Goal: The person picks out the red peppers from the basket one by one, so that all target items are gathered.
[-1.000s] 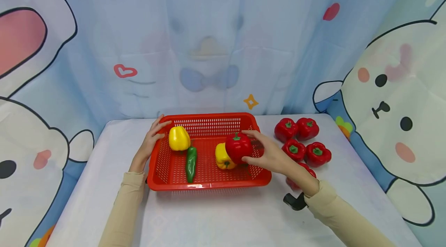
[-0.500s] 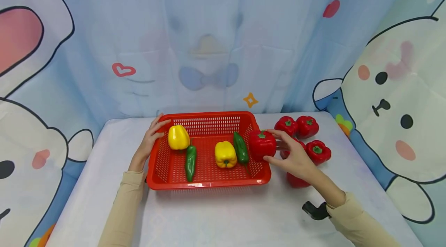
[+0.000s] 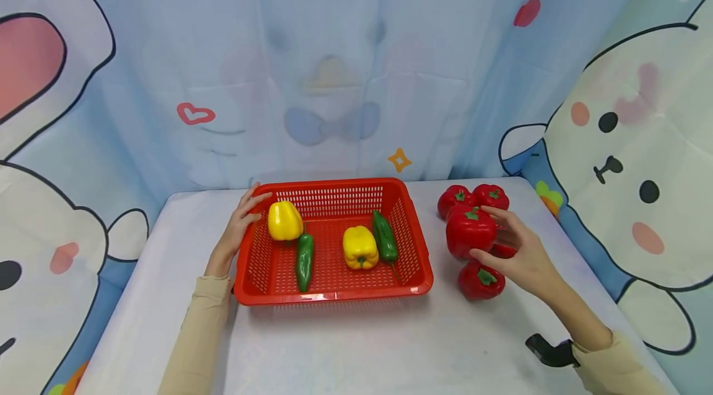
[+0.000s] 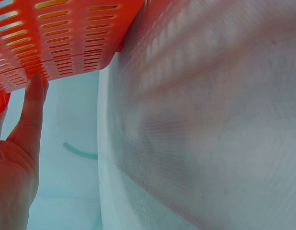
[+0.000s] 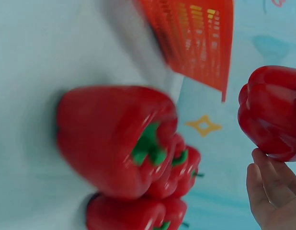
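My left hand [image 3: 236, 231] rests straight fingers on the left rim of the red plastic basket [image 3: 334, 297]; the left wrist view shows one finger [image 4: 30, 110] against its slotted outer wall. To the right of the basket, my right hand [image 3: 523, 262] grips a red bell pepper [image 3: 465, 240] between thumb and fingers, stem upward. In the right wrist view this bell pepper [image 5: 270, 112] hangs above the table. Another red bell pepper [image 3: 480, 283] lies just in front of it. Inside the basket lie two yellow bell peppers [image 3: 285, 221] and two green chili peppers [image 3: 304, 262].
More red bell peppers [image 3: 490, 197] are grouped on the white tablecloth [image 3: 356, 351], toward its back right, partly hidden by my right hand. A black strap part [image 3: 548, 350] sits at the right wrist. Behind the table hangs a printed blue curtain [image 3: 334, 42].
My right hand has carried the red bell pepper rightward out of the basket to the group of red ones, uncovering a green chili pepper. My left hand has stayed at the rim.
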Available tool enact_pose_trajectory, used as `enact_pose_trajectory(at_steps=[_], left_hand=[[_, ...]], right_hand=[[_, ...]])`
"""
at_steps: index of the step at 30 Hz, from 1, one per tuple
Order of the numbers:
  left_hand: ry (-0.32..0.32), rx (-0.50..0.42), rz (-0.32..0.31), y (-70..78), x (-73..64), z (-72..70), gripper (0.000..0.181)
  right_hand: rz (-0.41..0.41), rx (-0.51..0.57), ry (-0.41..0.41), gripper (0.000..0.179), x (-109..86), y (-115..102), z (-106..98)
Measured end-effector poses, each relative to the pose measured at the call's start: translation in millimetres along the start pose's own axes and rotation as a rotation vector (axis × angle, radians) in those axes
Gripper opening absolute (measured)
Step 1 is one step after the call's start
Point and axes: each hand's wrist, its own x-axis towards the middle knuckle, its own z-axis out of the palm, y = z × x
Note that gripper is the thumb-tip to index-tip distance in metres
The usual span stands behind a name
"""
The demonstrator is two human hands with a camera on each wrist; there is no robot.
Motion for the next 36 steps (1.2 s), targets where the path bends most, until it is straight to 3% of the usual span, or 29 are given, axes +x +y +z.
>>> enact_pose_trajectory(at_steps=[8, 15, 26, 36], left_hand=[[0.020, -0.018, 0.008, -28.3, 7.1, -4.2, 0.044], [0.021, -0.011, 0.032, -32.2, 6.8, -3.3, 0.044], [0.014, -0.009, 0.014, -26.0, 6.3, -6.4, 0.044], [0.000, -0.023, -0.016, 3.1, -2.2, 1.1, 0.044]], right_hand=[[0.002, -0.019, 0.085, 0.086, -17.3, 21, -17], [-0.043, 0.003, 0.163, 0.088, -28.3, 36, -26], [-0.060, 0.019, 0.191, 0.093, -44.9, 62, -34], [0.018, -0.011, 0.203, 0.093, -62.0, 88, -34]])
